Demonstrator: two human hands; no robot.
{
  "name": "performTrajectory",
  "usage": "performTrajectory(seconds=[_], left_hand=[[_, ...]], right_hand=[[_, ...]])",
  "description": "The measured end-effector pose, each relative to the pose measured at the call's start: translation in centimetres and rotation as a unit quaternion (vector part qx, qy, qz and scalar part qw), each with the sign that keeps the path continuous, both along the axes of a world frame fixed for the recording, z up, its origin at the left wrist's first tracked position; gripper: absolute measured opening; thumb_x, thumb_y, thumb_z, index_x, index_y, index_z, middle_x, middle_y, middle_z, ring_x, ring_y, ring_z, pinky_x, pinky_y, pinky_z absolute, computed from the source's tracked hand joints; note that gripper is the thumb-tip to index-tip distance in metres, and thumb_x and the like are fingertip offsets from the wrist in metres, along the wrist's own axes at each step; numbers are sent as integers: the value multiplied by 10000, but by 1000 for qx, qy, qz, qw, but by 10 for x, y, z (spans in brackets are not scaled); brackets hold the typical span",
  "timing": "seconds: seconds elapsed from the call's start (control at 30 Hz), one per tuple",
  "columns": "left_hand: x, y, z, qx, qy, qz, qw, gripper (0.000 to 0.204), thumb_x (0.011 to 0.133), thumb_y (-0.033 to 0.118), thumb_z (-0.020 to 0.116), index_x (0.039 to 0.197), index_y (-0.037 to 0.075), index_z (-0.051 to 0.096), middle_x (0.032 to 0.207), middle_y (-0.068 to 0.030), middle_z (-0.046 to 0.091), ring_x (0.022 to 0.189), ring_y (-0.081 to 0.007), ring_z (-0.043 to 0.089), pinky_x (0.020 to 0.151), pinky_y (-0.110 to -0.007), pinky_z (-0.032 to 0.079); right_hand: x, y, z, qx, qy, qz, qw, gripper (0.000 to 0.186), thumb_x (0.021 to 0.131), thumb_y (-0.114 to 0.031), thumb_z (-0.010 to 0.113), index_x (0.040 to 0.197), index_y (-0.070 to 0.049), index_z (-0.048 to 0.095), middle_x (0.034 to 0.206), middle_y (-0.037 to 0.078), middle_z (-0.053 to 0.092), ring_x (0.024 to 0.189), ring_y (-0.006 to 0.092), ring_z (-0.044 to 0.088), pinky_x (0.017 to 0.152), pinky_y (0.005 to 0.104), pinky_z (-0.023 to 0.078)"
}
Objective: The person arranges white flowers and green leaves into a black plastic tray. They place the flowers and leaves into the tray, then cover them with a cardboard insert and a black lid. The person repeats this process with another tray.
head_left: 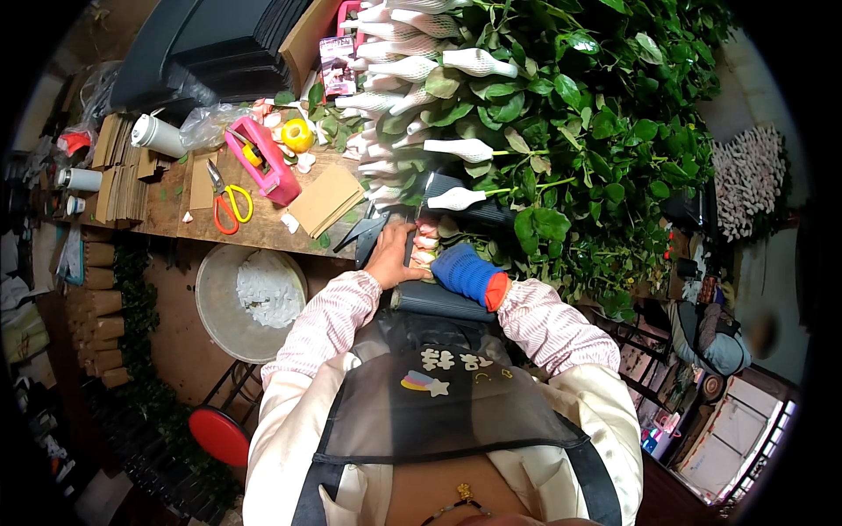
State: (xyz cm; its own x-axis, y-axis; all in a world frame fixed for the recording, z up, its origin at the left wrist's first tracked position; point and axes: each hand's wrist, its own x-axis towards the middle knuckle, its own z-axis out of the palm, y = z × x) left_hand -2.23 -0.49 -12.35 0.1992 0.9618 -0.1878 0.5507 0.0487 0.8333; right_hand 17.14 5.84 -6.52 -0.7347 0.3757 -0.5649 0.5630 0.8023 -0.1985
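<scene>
Basically, a big leafy heap of cut roses (605, 114) filled the far right, deep green, stems pointing right, many buds in white mesh sleeves (460, 151) facing left. Under it, a wooden workbench (162, 202) ran off left. Pale round basin (210, 309) with white scraps stood near left, below the bench edge. Dark ribbed roll (443, 300) lay just on the near side of the hands.

Right hand (467, 270), blue knit glove, orange-red cuff, sat at the right of the blossoms; fingers curved down, grip hidden, couldn't tell. Left hand (392, 254), bare, was on their left, thumb and fingers spread apart; tips partly hidden, couldn't tell if grasping. Pink tape dispenser (279, 180) and brown card pieces (326, 200) were farther left, then red-and-yellow-handled shears (219, 186).

Rose blossoms (425, 242) lay between the hands at the bench's near edge: pale pink to cream, petals exposed, heads close together in a short near-to-far row. Yellow tape roll (289, 140), far left.
</scene>
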Motion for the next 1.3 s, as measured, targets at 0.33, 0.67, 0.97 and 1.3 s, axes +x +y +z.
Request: performTrajectory(seconds=[0.33,0.67,0.97,1.3], left_hand=[[-6,5,-2,-26,39,-65,997,1123,626,468,911,1503,99,314,1519,-342,186,1397,-538,250,1173,-530,271],[4,10,-27,5,25,12,1000,889,718,483,860,1408,71,479,1495,-323,280,1372,-496,322,1147,-502,311],[11,3,-8,12,55,38,998,645,754,434,826,1290,142,617,1488,-312,312,1377,-482,332,1145,-494,310],[23,5,-5,39,21,128,991,415,773,418,823,1039,114,731,1473,-290,362,1315,-446,396,1101,-471,343]], right_hand=[[20,9,-16,2,118,-120,986,273,881,-364,644,1056,-157,669,899,154,711,807,364,692,698,503,534],[26,3,-27,-7,92,-117,989,250,899,-352,619,1079,-184,662,858,168,709,793,370,692,694,505,532],[7,11,0,0,62,-215,975,267,935,-343,560,1078,-152,680,966,145,738,885,351,717,759,496,559],[23,4,5,86,103,-230,964,396,957,-428,557,1164,-99,633,927,170,727,795,363,704,709,514,538]])
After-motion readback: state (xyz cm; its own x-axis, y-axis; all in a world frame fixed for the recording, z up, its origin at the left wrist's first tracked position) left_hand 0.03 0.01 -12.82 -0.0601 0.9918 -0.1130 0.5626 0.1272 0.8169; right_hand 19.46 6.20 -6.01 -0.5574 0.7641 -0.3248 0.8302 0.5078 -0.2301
